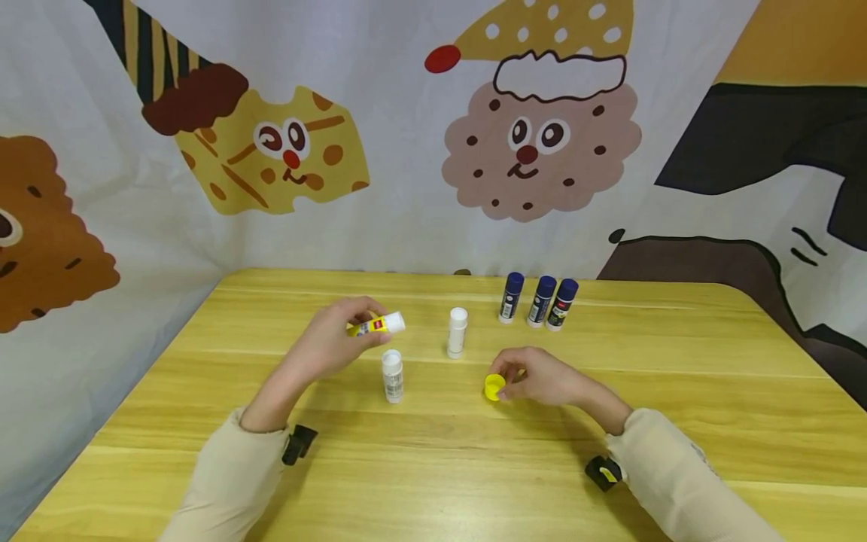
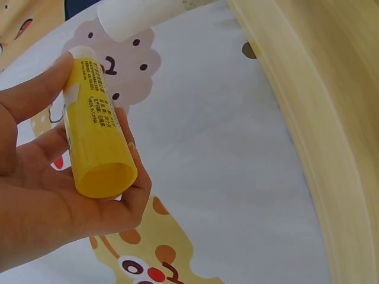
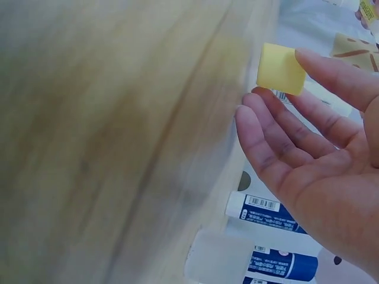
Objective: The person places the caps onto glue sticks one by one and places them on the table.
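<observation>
In the head view, my left hand (image 1: 341, 336) grips a yellow glue stick (image 1: 369, 326), tilted, its white end pointing right. The left wrist view shows the printed yellow barrel (image 2: 98, 127) between thumb and curled fingers. Farther right, my right hand (image 1: 539, 376) pinches a small yellow cap (image 1: 494, 387) between thumb and fingertips; from the right wrist the cap (image 3: 281, 68) appears side on. Just below the left hand stands a white glue stick (image 1: 393, 376) with a barcode label. Another white stick (image 1: 457, 333) is upright between the two hands.
Three blue-capped glue sticks stand at the back right: one to the left (image 1: 512, 298), a middle one (image 1: 542, 301) and a right one (image 1: 562, 305). A cartoon-printed cloth (image 1: 400, 226) hangs behind the wooden table (image 1: 433, 482).
</observation>
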Motion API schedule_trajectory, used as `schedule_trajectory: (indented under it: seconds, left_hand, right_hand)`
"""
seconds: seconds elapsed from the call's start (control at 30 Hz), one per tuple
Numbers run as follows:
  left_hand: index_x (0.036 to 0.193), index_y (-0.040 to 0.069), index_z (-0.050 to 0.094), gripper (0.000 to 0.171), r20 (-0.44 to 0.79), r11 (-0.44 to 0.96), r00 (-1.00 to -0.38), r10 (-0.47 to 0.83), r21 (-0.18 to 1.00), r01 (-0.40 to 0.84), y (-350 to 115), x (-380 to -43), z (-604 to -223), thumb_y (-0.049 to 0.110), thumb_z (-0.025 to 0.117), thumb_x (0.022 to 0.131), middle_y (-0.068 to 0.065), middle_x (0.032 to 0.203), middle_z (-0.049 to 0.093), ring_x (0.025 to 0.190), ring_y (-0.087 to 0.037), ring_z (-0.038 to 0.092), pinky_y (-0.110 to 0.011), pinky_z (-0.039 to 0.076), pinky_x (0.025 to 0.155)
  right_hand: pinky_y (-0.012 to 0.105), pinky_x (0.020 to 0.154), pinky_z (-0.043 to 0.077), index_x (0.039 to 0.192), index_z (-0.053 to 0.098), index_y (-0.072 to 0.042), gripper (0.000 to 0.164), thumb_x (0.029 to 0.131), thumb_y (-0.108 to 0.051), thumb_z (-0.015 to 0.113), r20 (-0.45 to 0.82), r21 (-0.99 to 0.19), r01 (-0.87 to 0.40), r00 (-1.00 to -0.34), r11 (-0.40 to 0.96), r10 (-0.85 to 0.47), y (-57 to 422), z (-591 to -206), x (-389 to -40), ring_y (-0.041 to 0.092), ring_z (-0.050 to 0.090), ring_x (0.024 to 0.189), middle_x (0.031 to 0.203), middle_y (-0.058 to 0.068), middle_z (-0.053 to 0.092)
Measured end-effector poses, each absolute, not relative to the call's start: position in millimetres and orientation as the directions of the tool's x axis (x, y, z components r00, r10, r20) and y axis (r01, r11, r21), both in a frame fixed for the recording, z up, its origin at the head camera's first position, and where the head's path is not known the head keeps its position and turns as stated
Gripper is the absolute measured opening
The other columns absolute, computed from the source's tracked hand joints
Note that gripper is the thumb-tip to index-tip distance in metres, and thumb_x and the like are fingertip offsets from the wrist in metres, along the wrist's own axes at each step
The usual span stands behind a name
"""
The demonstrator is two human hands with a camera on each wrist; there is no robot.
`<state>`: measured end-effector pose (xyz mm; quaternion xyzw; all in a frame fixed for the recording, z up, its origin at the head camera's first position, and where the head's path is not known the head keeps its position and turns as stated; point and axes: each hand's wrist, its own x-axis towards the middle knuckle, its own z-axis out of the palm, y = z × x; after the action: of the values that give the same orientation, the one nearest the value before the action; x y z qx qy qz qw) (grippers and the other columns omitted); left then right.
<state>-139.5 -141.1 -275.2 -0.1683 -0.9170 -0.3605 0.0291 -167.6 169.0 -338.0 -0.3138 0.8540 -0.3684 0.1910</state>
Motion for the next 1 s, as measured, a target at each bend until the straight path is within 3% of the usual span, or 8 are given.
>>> schedule_trajectory:
  seconds: [0.53, 1.0]
  left_hand:
    - [0.104, 0.005, 0.063, 0.024, 0.195, 0.676, -0.931, 0.309, 0.643, 0.359, -125.0, -137.1, -274.9, 0.016, 0.068, 0.083, -0.009, 0.094, 0.06, 0.09, -0.025, 0.054, -0.042, 0.045, 0.077]
    - [0.105, 0.006, 0.063, 0.026, 0.19, 0.674, -0.925, 0.329, 0.638, 0.372, -109.7, -137.3, -275.2, 0.015, 0.07, 0.081, -0.008, 0.095, 0.059, 0.088, -0.022, 0.054, -0.038, 0.046, 0.074]
  right_hand:
    - [0.029, 0.075, 0.05, 0.1, 0.056, 0.0, 0.021, 0.082, -0.004, 0.066, -0.021, -0.81, -0.347, -0.787, 0.472, -0.616, 173.5, -323.5, -162.8, 0.02, 0.06, 0.086, 0.095, 0.008, 0.064]
    - [0.029, 0.068, 0.05, 0.101, 0.061, -0.002, 0.02, 0.082, -0.007, 0.067, 0.112, -0.765, -0.451, -0.796, 0.46, -0.595, 166.3, -310.1, -160.5, 0.018, 0.056, 0.081, 0.093, 0.005, 0.059]
